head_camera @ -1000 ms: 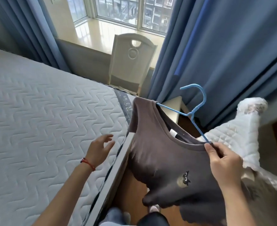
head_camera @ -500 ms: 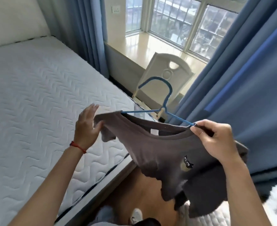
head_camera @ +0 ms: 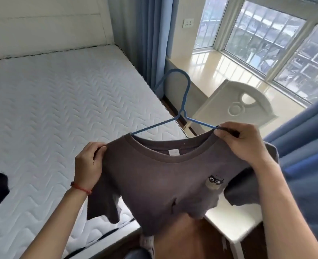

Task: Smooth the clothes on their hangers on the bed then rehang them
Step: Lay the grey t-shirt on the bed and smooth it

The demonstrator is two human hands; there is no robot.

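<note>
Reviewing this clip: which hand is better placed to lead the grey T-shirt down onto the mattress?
Left, probably. The left hand grips the grey T-shirt shoulder nearest the mattress; the right hand pinches the far shoulder, off the bed.

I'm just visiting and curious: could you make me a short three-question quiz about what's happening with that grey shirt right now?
1. True or false: the grey T-shirt lies flat on the mattress.
2. What colour is the hanger? A red, B blue, C white.
3. Which of the hands grips the shirt near its collar: the left hand or the right hand?

Key: 1 false, it is held up in the air. 2 B. 3 right; the left grips the shoulder.
</note>
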